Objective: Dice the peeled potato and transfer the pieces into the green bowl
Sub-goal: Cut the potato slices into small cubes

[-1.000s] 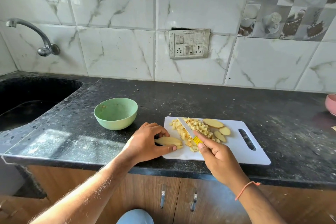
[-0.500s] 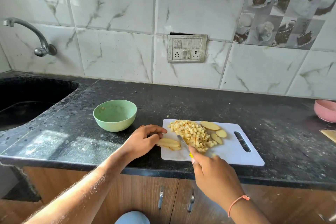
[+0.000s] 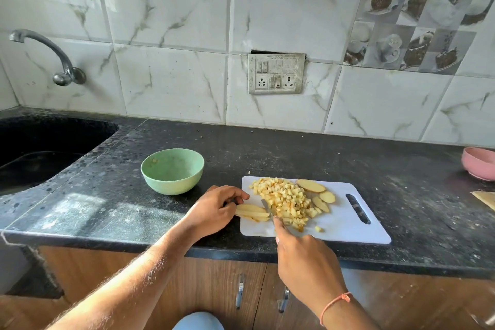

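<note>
Both hands are down on the white cutting board (image 3: 345, 225), which sits at the front edge of the dark speckled desk (image 3: 267, 147), right of centre. The left hand (image 3: 214, 210) is curled over the board's left edge, fingertips pinning a small stack of potato strips (image 3: 253, 212) flat against the board. The right hand (image 3: 305, 257) grips the knife (image 3: 267, 207) with its fingers wrapped round the handle and the index finger stretched forward along the top; only a short stretch of blade shows, angled between the strips and the diced potato pile (image 3: 286, 199). The handle itself is hidden under the hand.

That pile of small yellow cubes spreads across the board's middle, with one stray cube (image 3: 318, 228) lying just apart toward the board's front edge. Behind and right of the pile lie three potato slices (image 3: 310, 185), uncut, touching or nearly touching the cubes. The board's handle slot points toward the desk's right side.

The green bowl (image 3: 172, 170) stands on the desk just off the board's back left corner, near the left hand, upright, with only a few specks inside and no potato pieces in it.

At the desk's left end is the black sink (image 3: 40, 147) with a tap (image 3: 51, 57) on the wall above. A pink bowl (image 3: 479, 163) peeks in at the right edge.
</note>
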`<state>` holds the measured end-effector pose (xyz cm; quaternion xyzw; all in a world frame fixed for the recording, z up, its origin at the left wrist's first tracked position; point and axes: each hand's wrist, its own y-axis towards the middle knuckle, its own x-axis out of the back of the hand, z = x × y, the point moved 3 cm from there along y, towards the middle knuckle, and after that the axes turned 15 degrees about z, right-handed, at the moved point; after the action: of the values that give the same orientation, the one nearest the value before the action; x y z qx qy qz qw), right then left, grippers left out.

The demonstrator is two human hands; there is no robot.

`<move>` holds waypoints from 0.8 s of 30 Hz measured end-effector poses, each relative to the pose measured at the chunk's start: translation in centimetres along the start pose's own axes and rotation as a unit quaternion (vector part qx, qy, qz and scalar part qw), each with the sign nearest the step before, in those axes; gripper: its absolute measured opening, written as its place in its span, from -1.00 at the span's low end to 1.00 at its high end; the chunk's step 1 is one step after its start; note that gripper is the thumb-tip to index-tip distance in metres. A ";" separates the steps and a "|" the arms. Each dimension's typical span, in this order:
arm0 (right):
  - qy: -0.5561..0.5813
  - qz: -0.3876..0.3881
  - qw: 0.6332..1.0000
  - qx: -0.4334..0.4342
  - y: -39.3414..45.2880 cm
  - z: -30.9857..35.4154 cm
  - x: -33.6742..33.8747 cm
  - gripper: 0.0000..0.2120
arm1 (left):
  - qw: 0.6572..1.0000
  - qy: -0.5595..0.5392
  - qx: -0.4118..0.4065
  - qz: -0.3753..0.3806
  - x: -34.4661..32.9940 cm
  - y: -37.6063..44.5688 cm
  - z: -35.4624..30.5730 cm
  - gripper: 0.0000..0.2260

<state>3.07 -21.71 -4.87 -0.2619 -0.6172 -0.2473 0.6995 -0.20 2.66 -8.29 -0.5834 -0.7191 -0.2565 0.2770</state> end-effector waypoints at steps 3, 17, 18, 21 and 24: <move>0.006 -0.011 1.000 0.003 0.2 0.0 0.2 -0.48 | 1.000 -0.009 0.004 0.002 -0.1 0.2 0.2 -0.55; 0.065 -0.063 0.996 -0.009 0.6 1.5 2.2 -0.52 | 0.988 0.141 -0.041 -0.050 -0.5 0.1 -0.9 -0.60; 0.062 -0.065 0.996 -0.007 0.6 1.7 2.3 -0.52 | 0.988 0.141 -0.041 -0.053 -0.5 0.2 -0.9 -0.60; 0.044 -0.065 0.997 -0.007 0.5 1.8 2.2 -0.51 | 0.987 0.138 -0.039 -0.065 -0.5 0.2 -0.8 -0.59; 0.030 -0.062 0.998 -0.014 0.2 1.4 1.9 -0.51 | 0.988 0.134 -0.032 -0.074 -0.5 0.1 -0.8 -0.59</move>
<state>2.44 -20.65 -2.90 -0.2256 -0.6072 -0.3066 0.6975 0.08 1.78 -8.11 -0.4977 -0.7081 -0.3751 0.3320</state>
